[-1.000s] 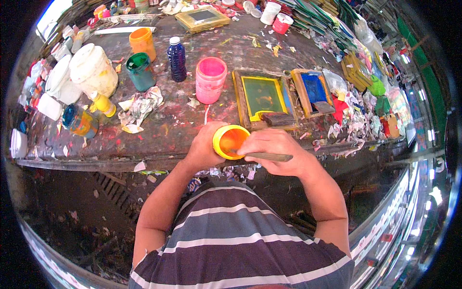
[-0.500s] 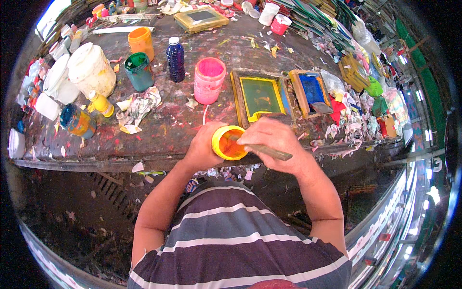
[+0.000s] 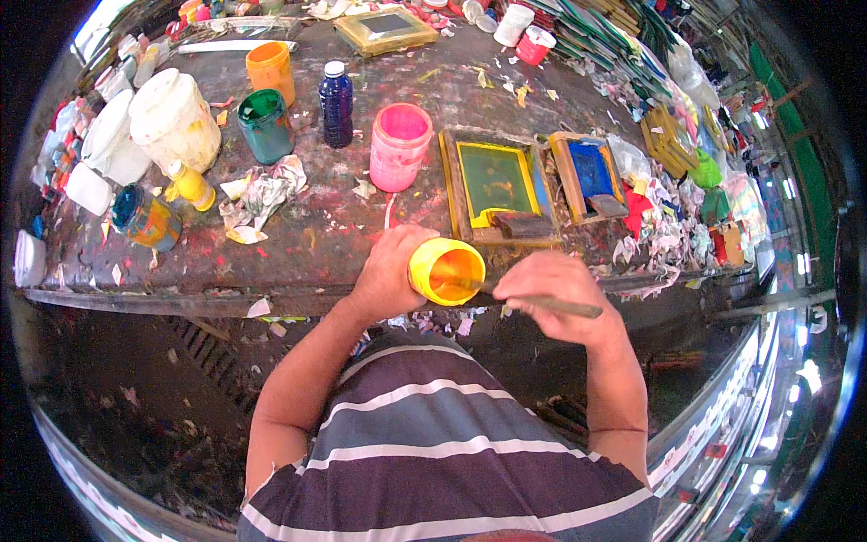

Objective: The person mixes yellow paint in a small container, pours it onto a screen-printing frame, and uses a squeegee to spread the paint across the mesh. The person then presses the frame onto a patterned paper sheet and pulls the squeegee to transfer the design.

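Observation:
My left hand (image 3: 390,275) is wrapped round a yellow jar (image 3: 419,268), which tilts toward the right at the table's near edge. Orange-yellow ink coats the jar's inside. In my right hand (image 3: 558,294) is a flat wooden stirring stick (image 3: 567,307), gripped between thumb and fingers. Its far end reaches into the jar's mouth; the tip inside is hard to make out. Just beyond lies a wooden screen-printing frame (image 3: 459,206) with yellow ink round its green mesh, and a dark squeegee (image 3: 524,226) resting on its near side.
Behind the jar stand a pink ink tub (image 3: 400,154), a dark blue bottle (image 3: 335,108), a green jar (image 3: 265,131) and an orange tub (image 3: 272,72). A smaller blue-mesh frame (image 3: 591,172) lies right, beside scrap heaps (image 3: 668,217). White buckets (image 3: 173,122) stand left, near crumpled paper (image 3: 264,199).
The yellow jar has shifted slightly right and tipped over more to the right. My right hand has moved right and a little down, drawing the stick partly out of the jar.

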`<control>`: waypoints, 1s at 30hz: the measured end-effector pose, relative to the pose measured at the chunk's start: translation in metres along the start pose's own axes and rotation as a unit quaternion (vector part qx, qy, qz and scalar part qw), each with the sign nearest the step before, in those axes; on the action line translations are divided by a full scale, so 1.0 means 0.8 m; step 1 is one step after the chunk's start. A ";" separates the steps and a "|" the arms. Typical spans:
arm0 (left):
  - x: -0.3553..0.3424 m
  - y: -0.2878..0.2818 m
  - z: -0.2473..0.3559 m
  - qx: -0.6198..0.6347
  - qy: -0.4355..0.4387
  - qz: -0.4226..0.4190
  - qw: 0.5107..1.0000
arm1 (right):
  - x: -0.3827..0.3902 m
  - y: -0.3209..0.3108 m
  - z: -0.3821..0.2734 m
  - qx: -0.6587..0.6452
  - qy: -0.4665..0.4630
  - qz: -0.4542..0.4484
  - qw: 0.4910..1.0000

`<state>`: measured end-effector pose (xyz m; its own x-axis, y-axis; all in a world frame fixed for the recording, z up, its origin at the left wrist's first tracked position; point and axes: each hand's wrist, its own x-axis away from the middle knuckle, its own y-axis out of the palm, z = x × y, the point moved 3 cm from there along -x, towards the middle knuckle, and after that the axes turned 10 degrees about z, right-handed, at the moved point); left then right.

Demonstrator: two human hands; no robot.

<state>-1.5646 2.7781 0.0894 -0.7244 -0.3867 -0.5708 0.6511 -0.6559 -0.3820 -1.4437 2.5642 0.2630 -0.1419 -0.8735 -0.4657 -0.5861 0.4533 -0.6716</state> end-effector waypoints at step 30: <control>0.008 -0.002 0.002 0.007 0.018 0.001 1.000 | -0.006 0.019 -0.017 0.103 -0.016 0.019 0.994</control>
<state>-1.5703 2.7757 0.0872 -0.7142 -0.3650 -0.5972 0.6494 -0.6638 -0.3710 -1.4628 2.5732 0.2625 -0.1336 -0.8503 -0.5090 -0.4042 0.5157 -0.7554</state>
